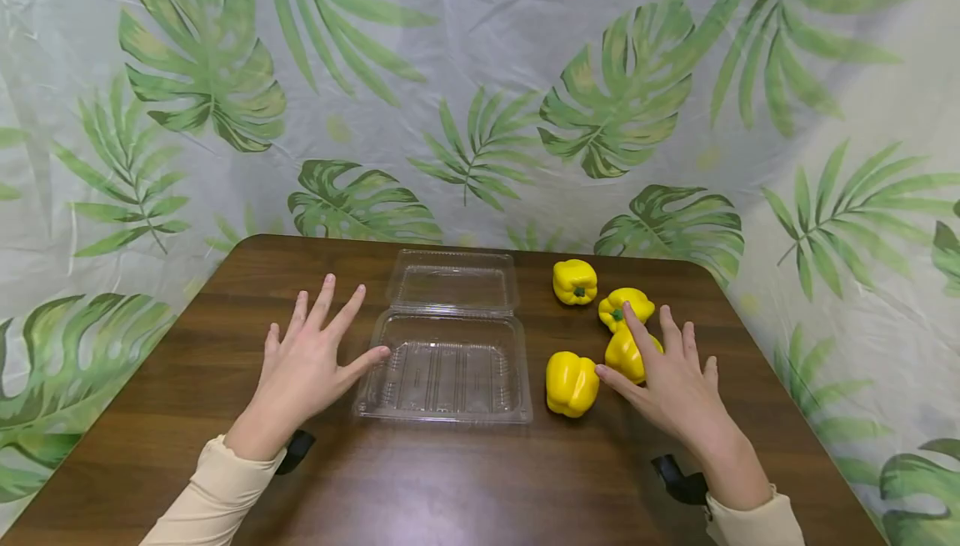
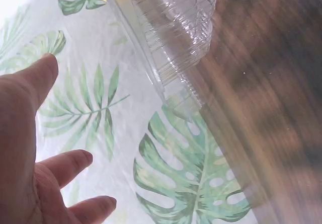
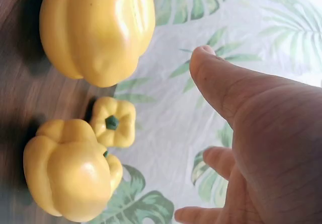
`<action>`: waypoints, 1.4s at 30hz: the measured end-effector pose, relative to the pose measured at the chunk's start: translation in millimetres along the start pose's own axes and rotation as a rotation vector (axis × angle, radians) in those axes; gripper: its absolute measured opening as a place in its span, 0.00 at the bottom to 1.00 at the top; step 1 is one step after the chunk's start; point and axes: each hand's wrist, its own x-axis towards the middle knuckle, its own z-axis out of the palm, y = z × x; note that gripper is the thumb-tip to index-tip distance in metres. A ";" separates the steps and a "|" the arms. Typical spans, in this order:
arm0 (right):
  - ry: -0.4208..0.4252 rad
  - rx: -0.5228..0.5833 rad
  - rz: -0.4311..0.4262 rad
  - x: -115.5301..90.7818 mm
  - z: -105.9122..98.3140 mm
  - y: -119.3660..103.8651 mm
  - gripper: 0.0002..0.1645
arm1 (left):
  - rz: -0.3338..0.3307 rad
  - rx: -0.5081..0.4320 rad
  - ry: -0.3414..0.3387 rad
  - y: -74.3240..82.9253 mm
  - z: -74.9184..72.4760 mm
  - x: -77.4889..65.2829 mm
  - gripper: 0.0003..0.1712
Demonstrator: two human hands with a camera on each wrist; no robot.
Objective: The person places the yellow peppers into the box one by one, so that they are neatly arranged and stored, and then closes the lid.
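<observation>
My left hand (image 1: 309, 367), fingers spread, hovers by the left side of a clear plastic clamshell container (image 1: 367, 408). The container lies unfolded, its lid (image 1: 453, 283) towards the back. In the left wrist view the container's ribbed wall (image 2: 176, 27) shows beyond the thumb. Over on the right, my right hand (image 1: 675, 388) is spread above the table among yellow bell peppers. One pepper (image 1: 572, 383) sits left of its thumb, another (image 1: 626, 354) is partly hidden behind the fingers, a third (image 1: 622, 306) lies just behind. A further pepper (image 1: 575, 282) stands at the back. Neither hand holds anything.
A brown wooden table (image 1: 450, 488) carries everything, its rounded far edge close to a leaf-printed cloth (image 1: 495, 71) that hangs behind and at both sides. Dark straps (image 1: 678, 479) are worn at the wrists, below cream sleeves (image 1: 217, 488).
</observation>
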 end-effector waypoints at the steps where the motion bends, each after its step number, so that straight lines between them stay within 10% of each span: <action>1: 0.010 0.001 -0.005 -0.3 0.5 -0.4 0.61 | 0.004 -0.008 0.000 -1.0 0.4 -0.6 0.55; 10: 0.063 0.064 -0.016 -4.8 7.7 -8.6 0.59 | 0.077 -0.114 0.054 -9.7 6.1 -8.3 0.53; 42: 0.061 0.277 -0.007 -14.7 53.6 -27.2 0.49 | 0.344 -0.612 -0.107 -59.4 52.9 -13.1 0.53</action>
